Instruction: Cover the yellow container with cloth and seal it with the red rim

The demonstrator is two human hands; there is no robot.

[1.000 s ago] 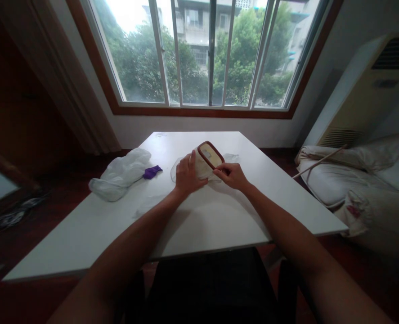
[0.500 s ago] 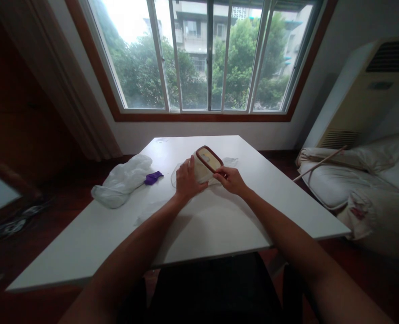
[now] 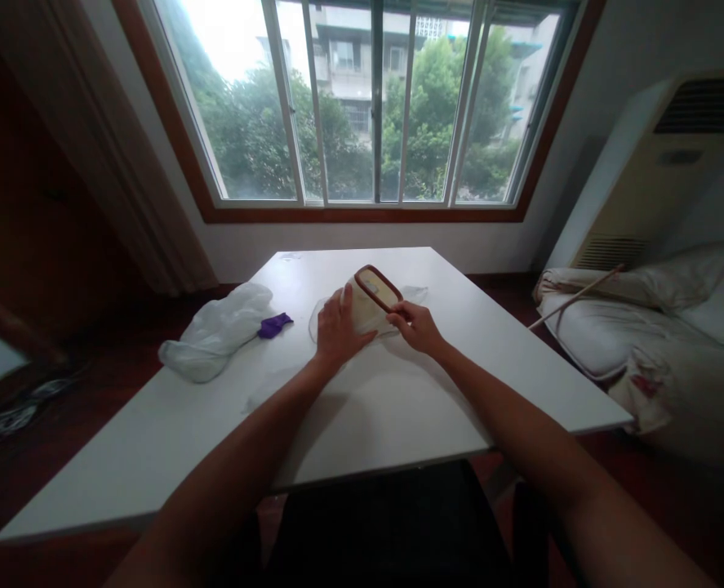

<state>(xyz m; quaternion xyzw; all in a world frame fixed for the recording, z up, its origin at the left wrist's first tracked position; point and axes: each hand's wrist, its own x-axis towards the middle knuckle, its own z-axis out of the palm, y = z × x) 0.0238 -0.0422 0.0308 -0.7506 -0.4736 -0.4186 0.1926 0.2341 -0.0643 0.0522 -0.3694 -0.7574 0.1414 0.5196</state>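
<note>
A rectangular embroidery hoop [image 3: 362, 273] with a brown rounded frame is tilted up over the table's middle. Cream fabric [image 3: 381, 287] spans it, with a small pale patch inside, and loose cloth hangs below the frame. My left hand [image 3: 337, 331] grips the cloth and hoop from the left, its thumb stretched to the right underneath. At the hoop's near right corner, my right hand [image 3: 416, 325] pinches the frame between thumb and fingers. Exactly how the left fingertips grip is partly hidden.
The white table [image 3: 386, 433] stands before a window. On its left lie a crumpled white plastic bag [image 3: 227, 327] and a purple piece [image 3: 274, 325]. Clear plastic [image 3: 416, 292] shows behind the hoop. A thin stick [image 3: 575, 298] leans over covered cushions on the right.
Both hands keep their hold on the hoop, almost unmoved. The whole view shifts slightly to the left with my head.
</note>
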